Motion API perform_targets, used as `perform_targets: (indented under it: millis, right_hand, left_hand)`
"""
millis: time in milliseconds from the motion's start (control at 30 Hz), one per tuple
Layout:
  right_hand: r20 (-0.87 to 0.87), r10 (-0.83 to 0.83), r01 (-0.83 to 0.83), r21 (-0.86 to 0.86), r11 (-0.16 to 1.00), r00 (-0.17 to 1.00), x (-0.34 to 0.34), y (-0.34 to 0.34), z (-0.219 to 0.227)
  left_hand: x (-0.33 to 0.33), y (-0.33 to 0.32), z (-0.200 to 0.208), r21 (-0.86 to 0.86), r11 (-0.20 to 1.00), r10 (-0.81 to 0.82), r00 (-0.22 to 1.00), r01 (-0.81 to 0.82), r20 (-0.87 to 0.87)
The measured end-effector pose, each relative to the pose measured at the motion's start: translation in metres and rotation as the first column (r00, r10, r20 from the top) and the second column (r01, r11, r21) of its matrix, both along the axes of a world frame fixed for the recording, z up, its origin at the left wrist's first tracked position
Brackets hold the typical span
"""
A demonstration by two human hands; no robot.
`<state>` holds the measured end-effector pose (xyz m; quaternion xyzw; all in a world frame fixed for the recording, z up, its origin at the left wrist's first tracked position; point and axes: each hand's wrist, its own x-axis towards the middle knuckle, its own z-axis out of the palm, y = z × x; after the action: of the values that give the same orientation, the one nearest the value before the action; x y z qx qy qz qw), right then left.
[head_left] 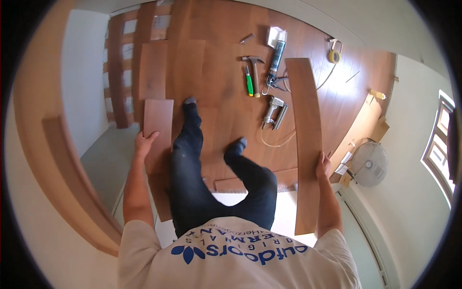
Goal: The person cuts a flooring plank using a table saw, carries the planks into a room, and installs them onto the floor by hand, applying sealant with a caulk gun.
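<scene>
My left hand [146, 142] is closed on the edge of a brown floorboard [160, 115], thumb on its upper face, beside my left leg. On the other side, my right hand [324, 165] grips the outer edge of a long floorboard [308, 139], which runs lengthwise past my right leg. Most fingers of both hands are hidden by the boards. Between the two boards my feet stand on the laid wood floor [211, 91].
Ahead lie a claw hammer [255, 74], a green-handled tool [249, 83], a caulking gun [276, 58] and a nail gun [275, 111] with a hose. Joists [118, 67] show at the far left. A fan [369, 164] stands at right, near a tape roll [334, 57].
</scene>
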<state>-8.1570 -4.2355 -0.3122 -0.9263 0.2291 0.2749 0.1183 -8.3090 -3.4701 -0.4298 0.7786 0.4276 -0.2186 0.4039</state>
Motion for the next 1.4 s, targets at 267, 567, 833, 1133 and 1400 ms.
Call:
perform_targets:
  millis: [267,567,833,1133,1400]
  right_hand:
    - [0.239,-0.305,0.336,-0.102,0.937,0.922,-0.056,-0.102,-0.229]
    - [0.36,-0.548,0.58,0.023,0.814,0.755,-0.144,-0.136,-0.441]
    - [0.302,-0.576,0.584,0.071,0.808,0.76,-0.161,-0.133,-0.477]
    - [0.038,-0.414,0.416,-0.111,0.903,0.909,-0.177,-0.144,-0.525]
    - [0.295,-0.053,0.091,-0.115,0.989,0.954,-0.06,-0.125,-0.494]
  left_hand:
    - [0.078,0.034,-0.169,0.118,0.965,-0.245,0.964,0.233,0.106]
    - [0.057,0.007,-0.268,0.301,0.941,-0.188,0.979,0.155,0.084]
    - [-0.028,-0.043,-0.218,0.599,0.778,0.21,0.977,-0.19,0.036]
    - [-0.036,-0.003,-0.254,0.407,0.912,-0.041,0.999,0.049,-0.027]
    - [-0.046,0.024,-0.322,0.023,1.0,0.0,0.987,-0.004,0.163]
